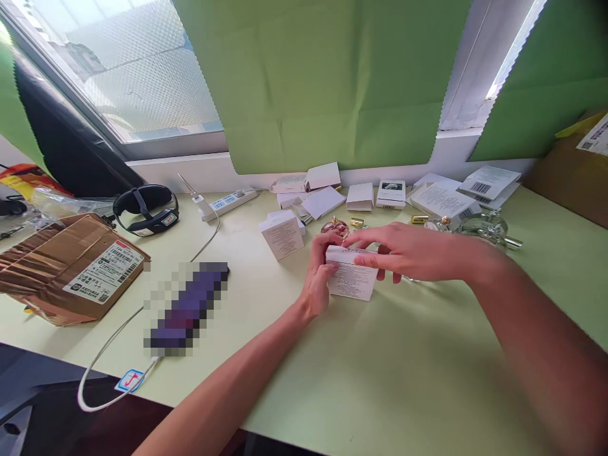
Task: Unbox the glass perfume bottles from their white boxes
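Near the middle of the table, my left hand (319, 278) wraps round the left side of a small white printed box (352, 282). My right hand (403, 253) reaches over from the right, its fingers on the top and right edge of the same box. The box stands upright, its text side towards me. Just behind my hands sit a pink glass perfume bottle (335, 226) and a gold cap (356, 223). A second white printed box (282, 235) stands to the left of my left hand.
Several white boxes (323, 176) lie along the back by the window sill. Glass bottles (484, 228) stand at right. On the left are a brown parcel (107, 269), a black headset (146, 212), a power strip (232, 201) and a phone with a white cable (190, 304).
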The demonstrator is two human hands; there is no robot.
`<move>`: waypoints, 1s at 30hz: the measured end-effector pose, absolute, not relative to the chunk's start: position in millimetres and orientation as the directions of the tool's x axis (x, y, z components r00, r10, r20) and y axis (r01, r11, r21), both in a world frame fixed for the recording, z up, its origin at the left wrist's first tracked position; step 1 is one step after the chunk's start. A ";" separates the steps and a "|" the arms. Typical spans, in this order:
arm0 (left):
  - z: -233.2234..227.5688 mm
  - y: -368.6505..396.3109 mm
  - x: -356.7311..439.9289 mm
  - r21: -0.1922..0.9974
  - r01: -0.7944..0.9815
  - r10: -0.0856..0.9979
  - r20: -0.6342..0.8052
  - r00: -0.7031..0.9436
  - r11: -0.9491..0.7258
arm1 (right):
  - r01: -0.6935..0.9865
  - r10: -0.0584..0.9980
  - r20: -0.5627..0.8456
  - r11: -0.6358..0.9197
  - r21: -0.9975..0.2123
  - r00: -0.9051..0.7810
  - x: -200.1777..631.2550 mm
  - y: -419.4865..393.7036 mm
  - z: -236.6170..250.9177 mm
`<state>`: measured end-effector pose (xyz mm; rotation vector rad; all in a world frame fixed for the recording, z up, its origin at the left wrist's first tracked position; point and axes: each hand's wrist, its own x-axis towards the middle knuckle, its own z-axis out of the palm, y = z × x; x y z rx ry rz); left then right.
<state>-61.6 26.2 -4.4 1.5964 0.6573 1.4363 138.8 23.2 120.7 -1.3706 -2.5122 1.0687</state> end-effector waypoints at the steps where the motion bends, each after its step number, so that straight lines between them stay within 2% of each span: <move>1: -4.7 25.7 -61.6 0.860 -0.158 0.836 0.510 0.203 -0.486 | 0.707 0.767 -0.238 0.361 -0.608 -0.596 138.8 22.8 121.2; 13: -0.2 20.8 -58.8 0.881 -0.074 0.860 0.472 0.194 -0.467 | 0.703 0.763 -0.253 0.340 -0.625 -0.595 138.1 21.6 123.2; 22: -0.2 20.8 -59.9 0.894 -0.058 0.875 0.448 0.185 -0.445 | 0.624 0.726 -0.275 0.263 -0.736 -0.630 143.5 23.7 122.7; 30: -1.3 19.9 -59.9 0.910 -0.073 0.887 0.415 0.201 -0.409 | 0.637 0.723 -0.280 0.278 -0.719 -0.632 143.1 25.7 118.8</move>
